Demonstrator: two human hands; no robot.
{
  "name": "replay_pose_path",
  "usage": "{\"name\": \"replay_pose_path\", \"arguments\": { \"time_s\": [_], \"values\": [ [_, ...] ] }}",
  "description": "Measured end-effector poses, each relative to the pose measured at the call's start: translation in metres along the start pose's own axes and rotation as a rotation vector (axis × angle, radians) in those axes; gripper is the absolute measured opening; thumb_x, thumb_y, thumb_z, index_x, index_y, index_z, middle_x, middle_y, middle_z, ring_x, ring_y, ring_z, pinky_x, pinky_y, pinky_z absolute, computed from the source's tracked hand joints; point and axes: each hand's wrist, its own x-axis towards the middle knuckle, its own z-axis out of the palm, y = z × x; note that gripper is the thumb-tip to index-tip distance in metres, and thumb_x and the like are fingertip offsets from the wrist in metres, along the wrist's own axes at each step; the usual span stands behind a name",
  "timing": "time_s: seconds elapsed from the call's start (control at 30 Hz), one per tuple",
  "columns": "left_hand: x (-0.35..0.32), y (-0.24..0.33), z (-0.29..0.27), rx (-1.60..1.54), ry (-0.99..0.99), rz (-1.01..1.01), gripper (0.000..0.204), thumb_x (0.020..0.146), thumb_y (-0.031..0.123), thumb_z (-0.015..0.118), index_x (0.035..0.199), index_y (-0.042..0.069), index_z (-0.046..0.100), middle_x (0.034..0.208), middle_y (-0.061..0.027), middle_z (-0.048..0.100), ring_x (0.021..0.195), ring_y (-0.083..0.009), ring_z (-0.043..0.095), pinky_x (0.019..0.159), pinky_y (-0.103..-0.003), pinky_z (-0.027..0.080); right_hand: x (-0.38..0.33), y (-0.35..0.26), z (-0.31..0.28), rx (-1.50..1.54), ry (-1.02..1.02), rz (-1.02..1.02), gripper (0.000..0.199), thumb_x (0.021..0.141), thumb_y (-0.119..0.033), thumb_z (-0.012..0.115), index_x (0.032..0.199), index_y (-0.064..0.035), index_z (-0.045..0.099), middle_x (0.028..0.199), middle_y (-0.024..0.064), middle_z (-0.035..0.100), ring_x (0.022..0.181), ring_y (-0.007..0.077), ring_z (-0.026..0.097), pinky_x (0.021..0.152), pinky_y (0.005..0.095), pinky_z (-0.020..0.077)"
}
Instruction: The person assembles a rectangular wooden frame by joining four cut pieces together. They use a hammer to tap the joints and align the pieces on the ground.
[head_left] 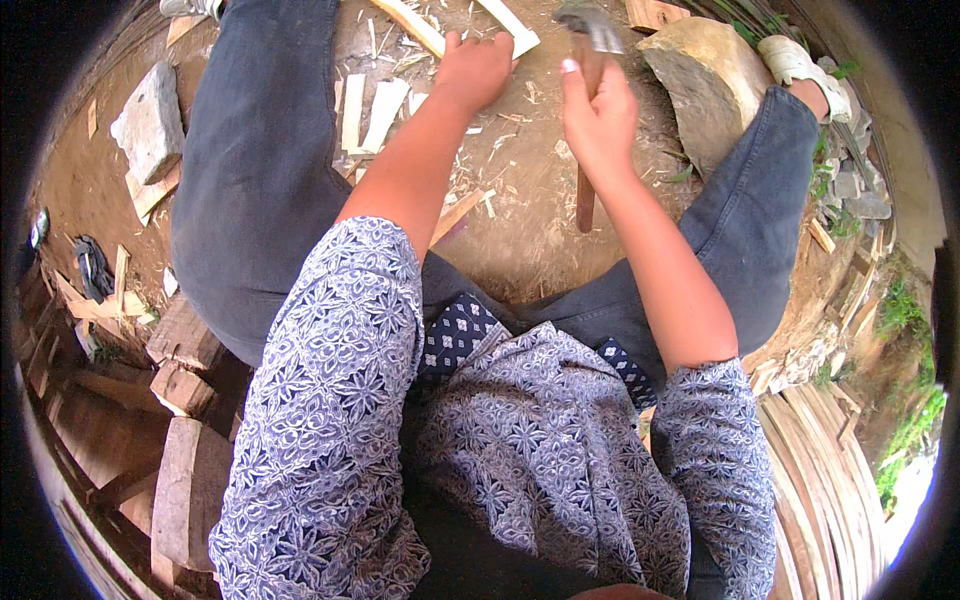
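I sit with my legs spread over bare dirt. My right hand is closed around the wooden handle of a chopping tool, whose metal blade points away from me at the top of the view. My left hand reaches forward and grips a pale split strip of wood lying on the ground. A second pale strip lies just to its left. Wood chips and shavings are scattered around both hands.
A large wood block sits by my right knee. Flat pale slats lie by my left thigh. A grey stone and wood offcuts are at the left. Bundled thin strips lie at the right.
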Motion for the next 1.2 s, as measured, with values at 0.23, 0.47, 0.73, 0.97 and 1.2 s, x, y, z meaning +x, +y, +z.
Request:
{"name": "replay_pose_path", "arguments": {
  "time_s": [0.23,0.47,0.73,0.97,1.2],
  "values": [
    [0.007,0.007,0.003,-0.068,0.028,0.021,0.025,0.100,0.031,0.054,0.106,0.008,0.057,0.095,-0.0126,0.075,0.103,-0.0307,0.068,0.100,-0.049,0.034,0.010,0.041,0.031,-0.250,-0.128,-0.013,0.032,0.096,-0.027,0.060,0.102,0.0039,0.060,0.083,0.0281,0.066,0.079,0.0487,0.065,0.073,0.0537,0.0507],
    [0.002,-0.002,0.008,-0.070,0.055,0.005,0.024,0.100,0.031,0.054,0.108,0.009,0.059,0.096,-0.0121,0.074,0.105,-0.0303,0.067,0.100,-0.047,0.034,-0.003,-0.028,0.015,0.075,0.020,-0.212,0.029,0.095,-0.023,0.062,0.107,0.0039,0.059,0.086,0.0277,0.067,0.082,0.0472,0.066,0.074,0.0518,0.0510],
    [-0.001,0.005,0.005,-0.074,0.009,0.010,0.027,0.101,0.034,0.053,0.109,0.009,0.059,0.097,-0.0120,0.074,0.103,-0.0301,0.067,0.099,-0.046,0.034,0.005,-0.012,0.012,-0.040,-0.007,-0.151,0.035,0.096,-0.028,0.064,0.108,0.0042,0.058,0.083,0.0271,0.066,0.079,0.0451,0.067,0.070,0.0486,0.0505],
    [0.004,0.006,-0.003,-0.072,0.001,0.009,0.027,0.101,0.033,0.052,0.109,0.009,0.059,0.098,-0.0116,0.075,0.104,-0.0292,0.067,0.099,-0.045,0.034,0.022,0.043,0.023,-0.314,-0.222,-0.143,0.034,0.095,-0.028,0.064,0.110,0.0026,0.059,0.085,0.0264,0.067,0.079,0.0432,0.067,0.070,0.0475,0.0507],
    [0.003,0.003,0.004,-0.036,0.014,-0.003,0.027,0.100,0.033,0.052,0.109,0.009,0.060,0.097,-0.0103,0.075,0.105,-0.0286,0.067,0.098,-0.045,0.034,0.005,-0.027,-0.002,0.058,-0.040,-0.258,0.028,0.094,-0.023,0.066,0.104,0.0021,0.059,0.075,0.0191,0.065,0.064,0.0325,0.063,0.061,0.0395,0.0482]
  ]
}}
